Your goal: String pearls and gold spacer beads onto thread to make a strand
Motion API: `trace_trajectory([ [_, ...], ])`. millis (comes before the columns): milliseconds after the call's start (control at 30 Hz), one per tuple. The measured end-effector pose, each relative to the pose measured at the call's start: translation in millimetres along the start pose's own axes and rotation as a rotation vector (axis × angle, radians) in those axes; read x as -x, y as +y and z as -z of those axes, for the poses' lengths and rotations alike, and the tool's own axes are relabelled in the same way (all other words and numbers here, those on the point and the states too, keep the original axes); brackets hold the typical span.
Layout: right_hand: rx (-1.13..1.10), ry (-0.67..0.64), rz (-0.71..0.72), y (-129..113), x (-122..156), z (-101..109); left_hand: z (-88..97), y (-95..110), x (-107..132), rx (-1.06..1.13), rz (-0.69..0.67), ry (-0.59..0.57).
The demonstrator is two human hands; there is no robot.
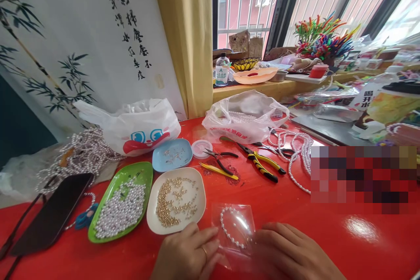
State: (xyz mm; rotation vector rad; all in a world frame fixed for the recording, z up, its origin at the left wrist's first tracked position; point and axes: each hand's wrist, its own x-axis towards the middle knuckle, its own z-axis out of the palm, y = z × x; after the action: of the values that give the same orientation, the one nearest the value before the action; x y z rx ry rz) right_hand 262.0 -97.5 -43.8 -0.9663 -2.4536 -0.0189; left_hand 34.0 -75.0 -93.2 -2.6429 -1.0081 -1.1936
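A small clear plastic bag lies on the red table in front of me, with a white beaded bracelet inside it. My left hand, wearing a ring, is closed with fingers and thumb at the bag's left edge. At its right edge my right hand has its fingers together and curled; they are partly blurred, and the fingertips are hard to see. Just beyond my left hand stands a white dish of gold beads.
Left of that are a green tray of silvery beads, a blue dish and a black phone. Farther back lie black-handled pliers, yellow tweezers, yellow-black pliers, bead strands and plastic carrier bags.
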Motion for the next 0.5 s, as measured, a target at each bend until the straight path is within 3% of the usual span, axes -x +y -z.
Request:
trace_trajectory([
  [167, -0.112, 0.069, -0.054, 0, 5, -5, 18.9, 0, -3, 0.027, 0.017, -0.237],
  [500, -0.18, -0.077, -0.368, -8, 16, -9, 23.7, 14, -4, 0.132, 0.271, -0.351],
])
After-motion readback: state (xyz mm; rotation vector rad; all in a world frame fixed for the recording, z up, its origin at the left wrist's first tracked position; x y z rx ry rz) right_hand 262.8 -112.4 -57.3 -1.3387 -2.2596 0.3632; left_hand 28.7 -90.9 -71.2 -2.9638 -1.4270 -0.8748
